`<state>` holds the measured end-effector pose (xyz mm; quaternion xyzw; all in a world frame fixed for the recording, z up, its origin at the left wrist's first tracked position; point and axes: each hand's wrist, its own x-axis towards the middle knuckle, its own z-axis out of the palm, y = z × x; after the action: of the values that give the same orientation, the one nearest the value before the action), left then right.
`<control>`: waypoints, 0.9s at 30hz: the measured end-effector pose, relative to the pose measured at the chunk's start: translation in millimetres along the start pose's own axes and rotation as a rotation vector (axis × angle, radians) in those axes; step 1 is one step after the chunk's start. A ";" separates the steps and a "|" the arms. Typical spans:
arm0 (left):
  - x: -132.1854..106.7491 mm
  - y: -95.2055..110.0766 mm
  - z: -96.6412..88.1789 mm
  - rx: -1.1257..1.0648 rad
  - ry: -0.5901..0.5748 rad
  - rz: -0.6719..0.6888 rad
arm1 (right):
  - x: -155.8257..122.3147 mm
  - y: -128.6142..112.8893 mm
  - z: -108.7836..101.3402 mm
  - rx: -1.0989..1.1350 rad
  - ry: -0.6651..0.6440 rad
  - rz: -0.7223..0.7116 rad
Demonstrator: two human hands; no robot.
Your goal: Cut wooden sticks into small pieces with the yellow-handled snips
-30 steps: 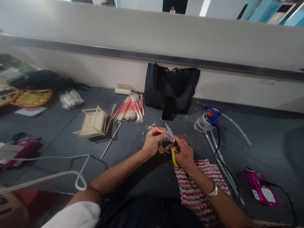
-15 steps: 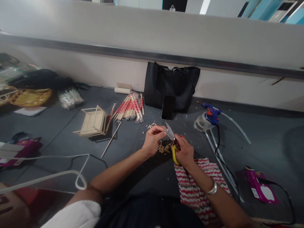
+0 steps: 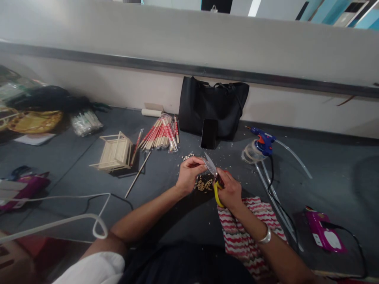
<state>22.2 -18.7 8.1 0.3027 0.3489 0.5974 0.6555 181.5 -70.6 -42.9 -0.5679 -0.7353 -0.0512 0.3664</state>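
Observation:
My right hand [image 3: 230,190] is wrapped around the yellow handle of a pair of scissors [image 3: 211,165]. Their metal blades point up and left, a little apart, and reach my left fingertips. My left hand [image 3: 189,175] is closed in a pinch beside the blades; whatever is between its fingers is too small to make out. Under the two hands lies a pile of small tan cut pieces [image 3: 203,184]. Just beyond the left hand is a scatter of small white bits [image 3: 187,156].
Left stand a small stick-built frame [image 3: 115,154], a loose stick [image 3: 137,174] and wrapped chopsticks [image 3: 158,134]. A phone [image 3: 209,134] leans on a black bag [image 3: 213,106]. Right are a blue glue gun [image 3: 263,141] on a jar, clear glue sticks [image 3: 294,157], a striped cloth [image 3: 237,232] and a purple box [image 3: 324,232].
The scissor blades look slightly closer together. Both hands stay in nearly the same place, and the whole view has shifted very slightly.

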 end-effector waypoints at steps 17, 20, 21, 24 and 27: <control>-0.9 1.5 1.5 0.004 -0.021 -0.013 | 2.2 0.9 -1.6 -0.049 0.021 -0.015; -0.2 1.6 0.1 0.016 -0.028 -0.022 | 1.7 1.0 -2.1 -0.025 0.006 -0.013; 0.1 1.7 -0.4 0.020 -0.032 -0.022 | 1.5 1.2 -2.1 -0.019 0.004 -0.017; 0.7 2.0 -1.3 0.020 -0.032 -0.023 | 1.0 1.3 -1.9 -0.024 0.001 -0.023; 0.6 2.6 -0.6 0.014 -0.017 -0.030 | 0.2 0.6 -1.8 -0.053 0.015 -0.019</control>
<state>20.2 -17.8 9.8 0.3071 0.3519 0.5825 0.6652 182.8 -71.1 -41.7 -0.5699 -0.7365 -0.0783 0.3560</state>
